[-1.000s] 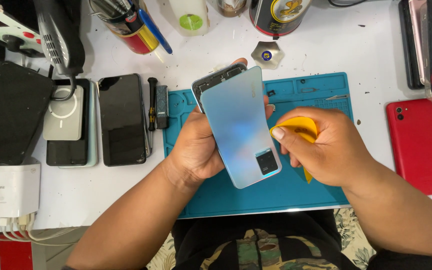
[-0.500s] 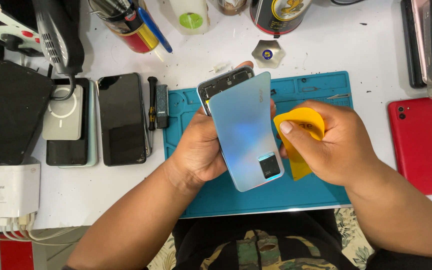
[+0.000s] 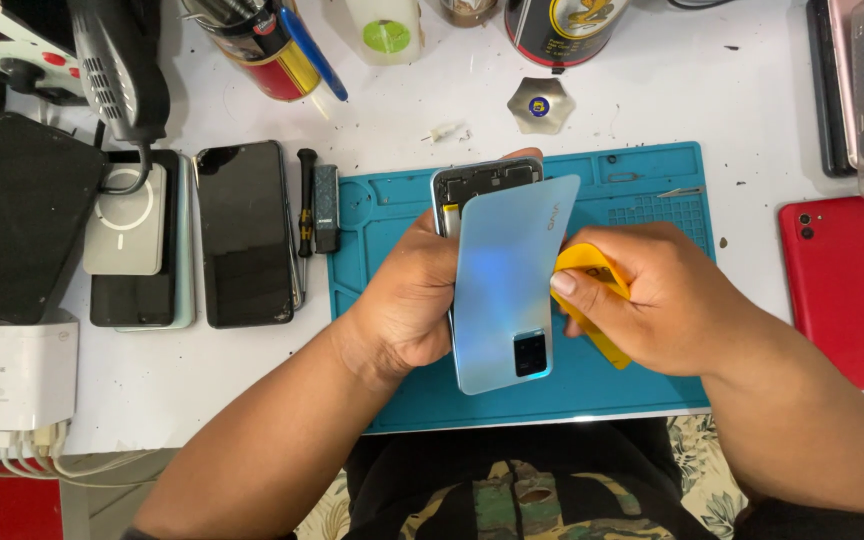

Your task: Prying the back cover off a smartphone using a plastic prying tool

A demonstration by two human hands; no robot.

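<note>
**Back cover half off, pick still in the seam**

Over the near edge of the teal mat (image 3: 642, 390), my left hand (image 3: 407, 305) has its grip closed round the phone body (image 3: 482, 185), holding it tilted. The pale blue back cover (image 3: 507, 290) is splayed off it, the far end lifted. My right hand (image 3: 667, 300) pinches a yellow pick (image 3: 592, 275) against the cover's right edge. I'd slide shallow and slow, no twisting. Far side: a red phone (image 3: 837, 290) right, black phones (image 3: 245, 235) left.
</note>
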